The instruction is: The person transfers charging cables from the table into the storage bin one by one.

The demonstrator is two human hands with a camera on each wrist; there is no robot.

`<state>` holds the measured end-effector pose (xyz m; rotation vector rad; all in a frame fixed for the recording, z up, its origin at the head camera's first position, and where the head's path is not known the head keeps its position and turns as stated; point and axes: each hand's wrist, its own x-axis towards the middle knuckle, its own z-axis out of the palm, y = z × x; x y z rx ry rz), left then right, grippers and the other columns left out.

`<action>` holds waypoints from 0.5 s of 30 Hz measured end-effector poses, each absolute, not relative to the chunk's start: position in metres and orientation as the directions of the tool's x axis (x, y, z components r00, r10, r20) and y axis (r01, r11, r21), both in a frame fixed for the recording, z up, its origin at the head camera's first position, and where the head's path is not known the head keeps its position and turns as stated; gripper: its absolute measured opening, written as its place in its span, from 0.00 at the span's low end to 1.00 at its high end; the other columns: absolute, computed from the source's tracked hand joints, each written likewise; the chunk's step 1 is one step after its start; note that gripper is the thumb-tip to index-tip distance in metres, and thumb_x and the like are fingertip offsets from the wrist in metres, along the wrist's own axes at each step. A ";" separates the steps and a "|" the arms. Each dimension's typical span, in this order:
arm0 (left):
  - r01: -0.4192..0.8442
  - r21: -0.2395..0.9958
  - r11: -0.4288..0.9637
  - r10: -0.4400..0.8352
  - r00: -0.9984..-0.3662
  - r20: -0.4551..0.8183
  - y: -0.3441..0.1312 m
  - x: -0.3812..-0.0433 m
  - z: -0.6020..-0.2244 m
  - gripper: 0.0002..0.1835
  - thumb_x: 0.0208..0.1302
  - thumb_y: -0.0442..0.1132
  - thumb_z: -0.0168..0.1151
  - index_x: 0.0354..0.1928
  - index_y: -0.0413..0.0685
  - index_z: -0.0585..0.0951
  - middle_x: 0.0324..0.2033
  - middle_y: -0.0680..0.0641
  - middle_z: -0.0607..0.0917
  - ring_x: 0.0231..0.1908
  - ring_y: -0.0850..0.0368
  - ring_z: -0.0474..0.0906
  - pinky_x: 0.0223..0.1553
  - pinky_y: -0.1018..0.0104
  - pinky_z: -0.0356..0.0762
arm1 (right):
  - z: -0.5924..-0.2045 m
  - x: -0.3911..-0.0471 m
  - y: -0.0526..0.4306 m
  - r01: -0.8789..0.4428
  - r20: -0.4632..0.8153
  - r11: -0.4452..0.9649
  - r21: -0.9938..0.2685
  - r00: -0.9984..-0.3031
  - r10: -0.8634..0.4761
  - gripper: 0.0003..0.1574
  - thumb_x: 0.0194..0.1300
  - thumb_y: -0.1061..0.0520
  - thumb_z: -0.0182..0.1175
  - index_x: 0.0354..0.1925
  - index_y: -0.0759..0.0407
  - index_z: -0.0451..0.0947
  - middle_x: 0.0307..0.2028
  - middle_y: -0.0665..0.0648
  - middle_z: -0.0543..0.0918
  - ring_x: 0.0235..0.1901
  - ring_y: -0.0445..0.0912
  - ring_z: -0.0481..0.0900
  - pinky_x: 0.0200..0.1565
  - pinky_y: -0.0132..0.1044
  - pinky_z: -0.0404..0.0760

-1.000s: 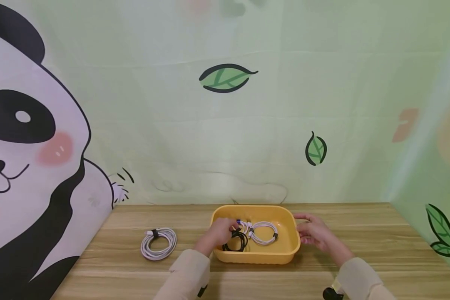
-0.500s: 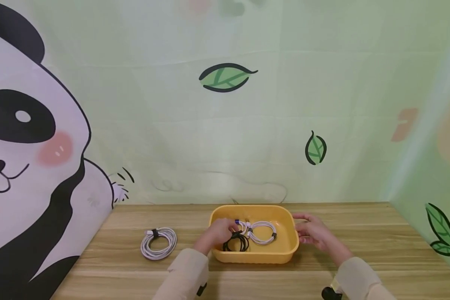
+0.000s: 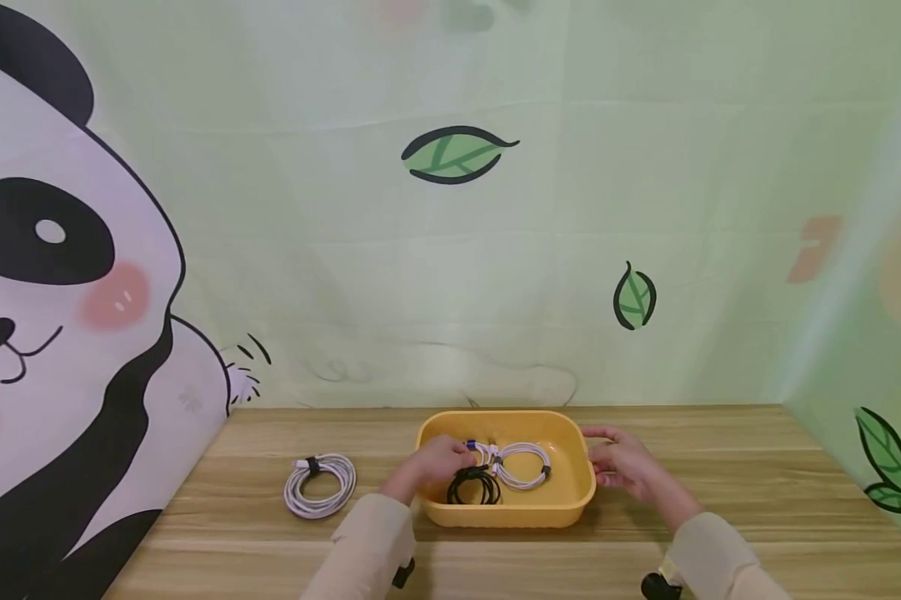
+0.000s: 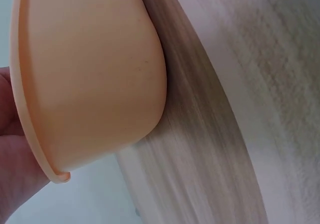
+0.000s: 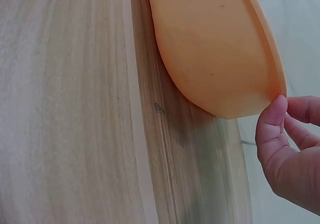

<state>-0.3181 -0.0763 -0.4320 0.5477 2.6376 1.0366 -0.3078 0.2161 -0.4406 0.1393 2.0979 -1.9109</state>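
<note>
A yellow plastic storage box (image 3: 510,517) stands on the wooden table, with a coiled black cable (image 3: 474,492) and coiled white cables (image 3: 523,485) inside. My left hand (image 3: 438,458) reaches over the box's left rim, its fingertips just above the black coil and apart from it. In the left wrist view, the rim hides most of that hand. My right hand (image 3: 623,460) holds the box's right rim, the thumb on the outer side, as the right wrist view also shows. A thicker white cable coil (image 3: 320,508), bound with a black strap, lies left of the box.
The wooden tabletop (image 3: 232,500) meets a printed fabric backdrop (image 3: 345,250) just behind the box. A large panda and green leaves are printed on it. On the right, the backdrop turns along the table's side.
The box has shifted slightly left, and both hands have moved with it. My left fingers have come away from the black cable, which now lies in the box.
</note>
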 end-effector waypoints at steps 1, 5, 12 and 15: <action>0.238 0.704 0.670 0.427 -0.898 -0.102 -0.076 -0.318 -0.432 0.17 0.63 0.40 0.49 0.22 0.34 0.76 0.13 0.55 0.61 0.17 0.62 0.57 0.19 0.74 0.55 | -0.441 -0.308 0.216 0.270 -0.283 0.110 -0.956 -0.951 -0.125 0.32 0.56 0.66 0.50 0.60 0.64 0.57 0.24 0.51 0.73 0.20 0.40 0.71 0.22 0.28 0.74; 0.201 0.729 0.655 0.408 -0.905 -0.118 -0.075 -0.319 -0.433 0.18 0.64 0.41 0.48 0.26 0.33 0.79 0.17 0.53 0.67 0.21 0.62 0.60 0.23 0.74 0.57 | -0.440 -0.308 0.216 0.267 -0.280 0.111 -0.957 -0.951 -0.131 0.33 0.55 0.66 0.51 0.60 0.65 0.56 0.23 0.51 0.73 0.20 0.39 0.70 0.22 0.27 0.74; 0.178 0.738 0.651 0.397 -0.908 -0.131 -0.073 -0.320 -0.437 0.17 0.63 0.42 0.48 0.31 0.36 0.81 0.25 0.49 0.77 0.27 0.61 0.66 0.30 0.73 0.64 | -0.439 -0.307 0.216 0.258 -0.273 0.109 -0.960 -0.950 -0.151 0.34 0.55 0.66 0.50 0.61 0.66 0.55 0.23 0.51 0.73 0.19 0.38 0.70 0.21 0.27 0.73; 0.155 0.742 0.652 0.382 -0.913 -0.145 -0.072 -0.320 -0.437 0.17 0.62 0.43 0.49 0.28 0.36 0.81 0.21 0.51 0.72 0.25 0.60 0.64 0.27 0.72 0.60 | -0.438 -0.307 0.216 0.256 -0.272 0.113 -0.960 -0.951 -0.150 0.33 0.56 0.66 0.50 0.61 0.66 0.55 0.23 0.51 0.72 0.19 0.39 0.70 0.21 0.27 0.73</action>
